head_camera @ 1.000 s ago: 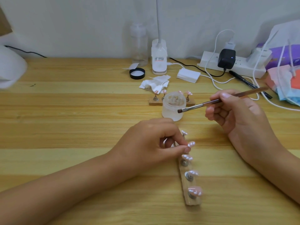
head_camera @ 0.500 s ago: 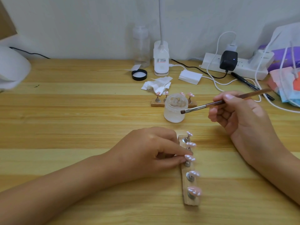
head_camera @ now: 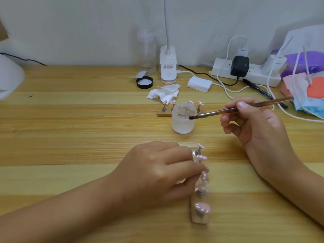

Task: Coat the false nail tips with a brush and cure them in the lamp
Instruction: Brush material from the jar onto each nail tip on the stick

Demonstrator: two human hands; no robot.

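A wooden strip point(head_camera: 199, 219) near the table's front carries several pink false nail tips on small metal stands. My left hand point(head_camera: 157, 174) pinches the stand of one middle nail tip point(head_camera: 204, 177) on that strip. My right hand point(head_camera: 252, 123) holds a brown brush point(head_camera: 228, 111) like a pen, its dark bristles at the rim of an open frosted jar point(head_camera: 183, 120). Behind the jar stands a second wooden strip point(head_camera: 164, 113) with more pink tips. At the left edge, part of a white domed body point(head_camera: 8, 79) shows, blurred.
A black jar lid point(head_camera: 144, 82), crumpled wipes point(head_camera: 164, 93), a clear pump bottle point(head_camera: 147, 51) and a white desk lamp base point(head_camera: 168, 65) stand behind. A power strip point(head_camera: 245, 72) with plugs and cables, a black pen point(head_camera: 257, 89) and face masks point(head_camera: 306, 95) fill the right back.
My left hand slid down the strip toward me, from the second nail tip to a middle one. The brush stays at the jar rim.
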